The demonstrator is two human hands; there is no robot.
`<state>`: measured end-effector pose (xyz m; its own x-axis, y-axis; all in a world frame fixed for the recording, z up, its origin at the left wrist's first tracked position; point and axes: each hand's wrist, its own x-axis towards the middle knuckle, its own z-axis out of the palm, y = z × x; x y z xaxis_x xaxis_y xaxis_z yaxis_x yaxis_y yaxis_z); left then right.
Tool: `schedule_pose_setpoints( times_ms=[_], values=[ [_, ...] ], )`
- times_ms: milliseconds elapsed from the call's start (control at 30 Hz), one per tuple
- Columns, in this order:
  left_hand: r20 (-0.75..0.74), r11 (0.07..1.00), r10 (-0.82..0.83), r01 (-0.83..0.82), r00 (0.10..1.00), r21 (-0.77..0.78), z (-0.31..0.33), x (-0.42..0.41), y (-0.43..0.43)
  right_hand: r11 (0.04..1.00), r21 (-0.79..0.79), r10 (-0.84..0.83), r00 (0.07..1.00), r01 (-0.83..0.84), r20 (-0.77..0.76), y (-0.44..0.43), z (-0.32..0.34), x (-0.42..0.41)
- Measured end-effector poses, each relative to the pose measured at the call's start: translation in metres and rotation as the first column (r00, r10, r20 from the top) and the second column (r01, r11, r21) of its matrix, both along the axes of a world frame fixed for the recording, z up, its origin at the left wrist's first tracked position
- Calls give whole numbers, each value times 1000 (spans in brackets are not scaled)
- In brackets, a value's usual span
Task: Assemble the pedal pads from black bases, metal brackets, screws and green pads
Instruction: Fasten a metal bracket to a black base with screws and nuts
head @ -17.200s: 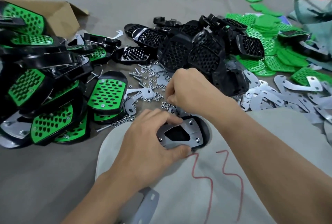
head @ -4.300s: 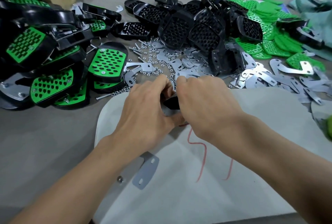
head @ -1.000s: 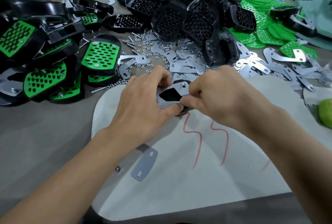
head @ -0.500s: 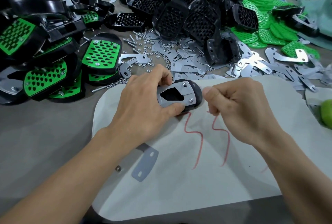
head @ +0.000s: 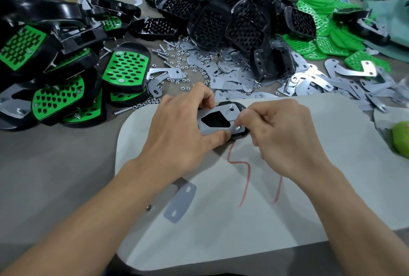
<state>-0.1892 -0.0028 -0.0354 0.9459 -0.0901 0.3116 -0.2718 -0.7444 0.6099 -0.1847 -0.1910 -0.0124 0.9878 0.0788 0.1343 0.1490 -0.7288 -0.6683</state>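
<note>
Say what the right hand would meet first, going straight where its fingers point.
The screw at the near corner of the metal bracket: the right hand seems to pinch it now. Just beyond lies the left hand gripping the black base.

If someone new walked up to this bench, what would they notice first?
Dead centre, the left hand grips a base topped by a bracket, while the right hand pinches a fastener at its corner. To their left sits a heap of finished pads; behind lie bare bases and green pads.
</note>
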Motion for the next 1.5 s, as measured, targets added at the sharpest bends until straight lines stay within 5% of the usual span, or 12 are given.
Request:
schedule_pose_setpoints(
  times_ms=[67,267,433,733,933,1100,1233,1500],
  values=[
    [7,1000,9,-9,1000,0,0,0,0,999,-6,-31,999,31,-21,-10,-4,-4],
    [2,1000,20,-20,1000,21,0,0,0,910,406,163,974,-86,-158,-21,-7,-14],
    [-13,1000,22,-22,1000,17,1,-1,0,853,512,207,965,-99,-158,-20,-7,-15],
    [-15,999,31,-30,999,16,0,-1,-1,891,435,217,963,-127,-163,-15,-9,-15],
    [-19,998,62,-62,998,21,-1,0,0,953,300,-17,996,42,-85,-9,-17,-16],
    [-9,997,64,-64,998,40,-1,2,1,868,497,81,990,-15,-112,-15,-13,-18],
    [12,998,48,-48,999,26,0,1,0,917,382,168,980,-115,-108,-12,-13,-18],
    [13,997,80,-81,997,21,-2,4,3,940,340,-4,993,44,-117,-14,-18,-21]
  ],
)
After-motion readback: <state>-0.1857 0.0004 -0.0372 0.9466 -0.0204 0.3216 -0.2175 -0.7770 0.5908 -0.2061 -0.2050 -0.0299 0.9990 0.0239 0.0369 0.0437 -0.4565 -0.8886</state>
